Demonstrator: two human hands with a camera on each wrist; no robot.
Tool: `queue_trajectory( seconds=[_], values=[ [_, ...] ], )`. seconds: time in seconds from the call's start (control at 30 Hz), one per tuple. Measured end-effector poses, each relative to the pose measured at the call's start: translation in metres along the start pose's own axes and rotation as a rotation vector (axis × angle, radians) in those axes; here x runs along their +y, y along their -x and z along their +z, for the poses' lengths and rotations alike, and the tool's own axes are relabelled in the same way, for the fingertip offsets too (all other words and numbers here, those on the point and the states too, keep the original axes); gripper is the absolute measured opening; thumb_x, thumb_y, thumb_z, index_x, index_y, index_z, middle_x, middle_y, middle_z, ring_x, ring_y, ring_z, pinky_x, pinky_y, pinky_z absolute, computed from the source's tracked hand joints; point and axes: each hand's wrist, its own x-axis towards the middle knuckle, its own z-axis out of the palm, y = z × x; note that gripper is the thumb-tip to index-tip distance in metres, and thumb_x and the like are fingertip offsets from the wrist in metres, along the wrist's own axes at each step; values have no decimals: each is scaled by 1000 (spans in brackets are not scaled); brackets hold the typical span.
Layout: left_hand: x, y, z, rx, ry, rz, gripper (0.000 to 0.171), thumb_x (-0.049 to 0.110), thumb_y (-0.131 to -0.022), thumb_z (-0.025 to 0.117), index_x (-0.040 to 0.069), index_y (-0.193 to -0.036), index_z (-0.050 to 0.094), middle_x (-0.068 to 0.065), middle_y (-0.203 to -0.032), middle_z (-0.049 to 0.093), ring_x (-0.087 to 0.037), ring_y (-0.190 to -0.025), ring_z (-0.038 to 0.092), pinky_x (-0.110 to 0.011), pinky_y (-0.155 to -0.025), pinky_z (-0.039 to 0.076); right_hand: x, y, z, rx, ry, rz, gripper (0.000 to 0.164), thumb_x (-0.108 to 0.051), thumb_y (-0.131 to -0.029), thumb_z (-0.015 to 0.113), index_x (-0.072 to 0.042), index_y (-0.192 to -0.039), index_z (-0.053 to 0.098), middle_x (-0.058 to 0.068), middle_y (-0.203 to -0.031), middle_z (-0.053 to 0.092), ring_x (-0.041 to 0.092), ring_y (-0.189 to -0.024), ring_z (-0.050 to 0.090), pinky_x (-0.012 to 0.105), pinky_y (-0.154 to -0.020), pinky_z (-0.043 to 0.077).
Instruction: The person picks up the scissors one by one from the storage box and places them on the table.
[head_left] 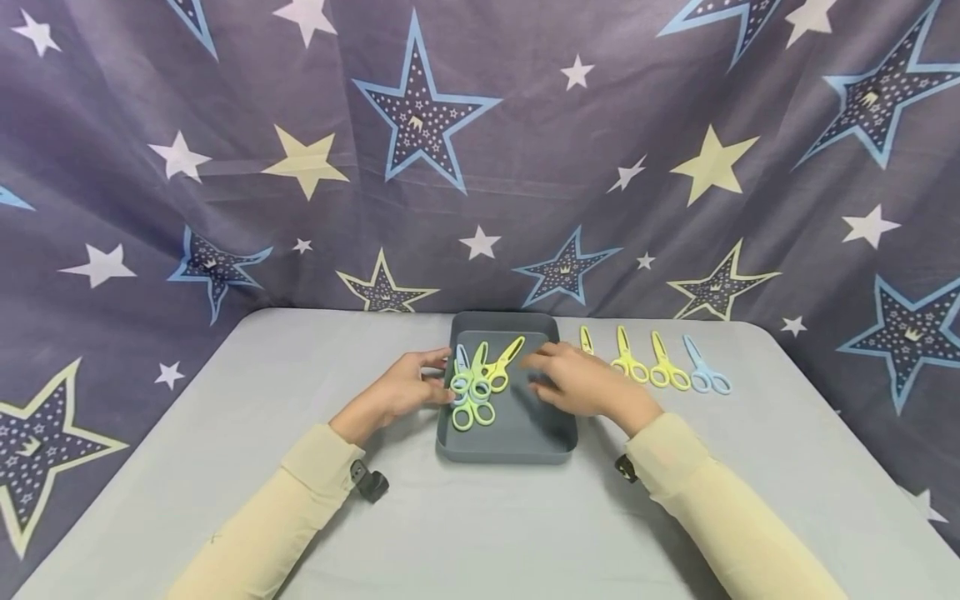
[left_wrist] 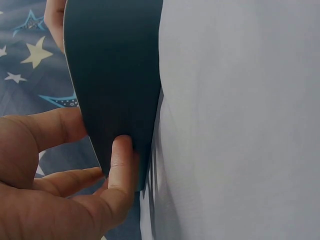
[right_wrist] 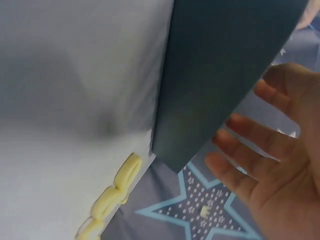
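A grey tray (head_left: 525, 429) stands on the table, holding a pile of small scissors on its left side. Green scissors (head_left: 480, 360) and blue scissors (head_left: 461, 360) overlap there, beside yellow scissors (head_left: 513, 351). My left hand (head_left: 405, 387) grips the left wall; in the left wrist view one digit presses the tray's outer side (left_wrist: 115, 75) while other fingers reach the rim. Over the tray's right part hovers my right hand (head_left: 581, 379), fingers loosely bent around nothing. The right wrist view has this hand (right_wrist: 285, 155) beyond the tray's rim, palm bare.
Right of the tray, a row of scissors lies on the table: yellow scissors (head_left: 622, 343), more yellow scissors (head_left: 659, 348) and blue scissors (head_left: 697, 354). Another yellow pair (head_left: 586, 339) is partly hidden by my right hand. A star-patterned curtain (head_left: 480, 200) hangs behind the table.
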Motion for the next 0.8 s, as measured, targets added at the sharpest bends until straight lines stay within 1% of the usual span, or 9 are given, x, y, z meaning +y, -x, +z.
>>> queue_trajectory(
  seconds=[0.13, 0.27, 0.4, 0.57, 0.7, 0.8],
  values=[
    [1, -1, 0, 2, 0, 2, 87, -1, -81, 76, 2, -158, 36, -22, -146, 50, -30, -116, 63, -34, -96, 57, -6, -8, 1, -45, 19, -32, 44, -27, -99, 67, -9, -139, 63, 13, -131, 64, 32, -119, 62, 48, -104, 52],
    [0, -2, -1, 1, -7, 14, 87, -1, -81, 77, 0, -157, 35, -24, -146, 50, -31, -117, 63, -34, -97, 56, -11, -16, 2, -104, 29, -41, 51, -34, -99, 68, -12, -144, 59, 16, -140, 60, 34, -126, 59, 50, -107, 49],
    [-1, -2, -1, 2, -12, 22, 87, 0, -81, 77, 0, -157, 35, -24, -146, 50, -31, -117, 63, -35, -97, 56, -15, -24, 3, -175, 30, -35, 56, -40, -98, 69, -16, -147, 57, 17, -146, 56, 37, -132, 55, 54, -109, 46],
    [-1, -1, -1, 6, -16, 17, 87, 0, -80, 77, 1, -157, 36, -23, -146, 50, -29, -116, 63, -34, -96, 57, -19, -32, 8, -260, 25, -10, 56, -43, -96, 70, -20, -146, 59, 13, -150, 54, 34, -141, 46, 54, -115, 40],
    [-1, 0, 0, 2, -16, 13, 87, 0, -81, 76, 2, -158, 36, -23, -146, 50, -29, -116, 63, -34, -96, 57, -21, -35, 12, -285, 42, -19, 58, -45, -95, 71, -21, -146, 58, 13, -151, 53, 33, -141, 46, 53, -115, 40],
    [-2, -1, 0, -4, -11, 25, 87, 0, -81, 76, 1, -157, 35, -25, -146, 49, -31, -117, 63, -34, -96, 57, -22, -38, 13, -290, 58, -27, 64, -47, -95, 71, -22, -150, 54, 14, -153, 50, 34, -139, 48, 53, -114, 42]
  ],
)
